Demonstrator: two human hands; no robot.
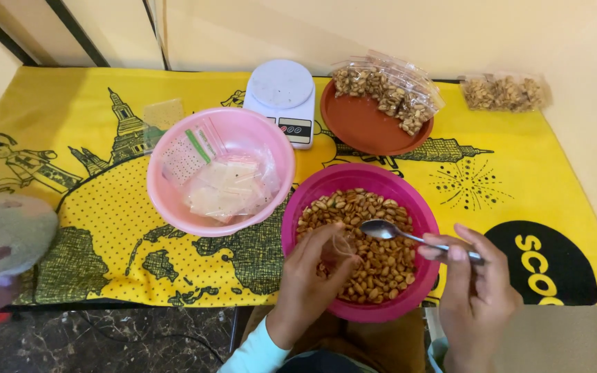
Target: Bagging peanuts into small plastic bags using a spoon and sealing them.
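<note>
A magenta bowl [326, 185] full of roasted peanuts [381, 262] sits near the table's front edge. My left hand [310, 276] holds a small clear plastic bag [340, 246] open over the nuts. My right hand [473, 287] grips a metal spoon [388, 231] by its handle, with the spoon's bowl just above the peanuts beside the bag's mouth.
A pink bowl [174, 200] with empty clear bags stands to the left. Behind are a white kitchen scale [282, 93], a brown plate [361, 128] stacked with filled peanut bags [388, 90], and another filled bag [504, 93]. A yellow printed cloth [91, 228] covers the table.
</note>
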